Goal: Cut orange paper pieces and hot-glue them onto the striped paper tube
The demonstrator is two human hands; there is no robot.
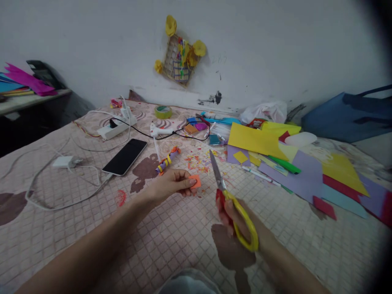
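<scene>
My left hand (173, 183) pinches a small orange paper piece (195, 180) between thumb and fingers, just above the patterned bed cover. My right hand (237, 218) grips a pair of scissors (228, 196) with red and yellow handles, fingers through the loops. The blades are closed and point up and away, a little to the right of the orange piece and apart from it. A rolled paper craft (167, 161) with purple, yellow and orange bands lies just beyond my left hand.
Coloured paper sheets (294, 163) and a green marker (284, 164) spread at the right. A black phone (125, 157), power strip (114, 128), cables, glue gun (161, 131) and tape roll (163, 111) lie at the back left. Paper scraps (199, 161) litter the middle. A blue bag (346, 116) stands far right.
</scene>
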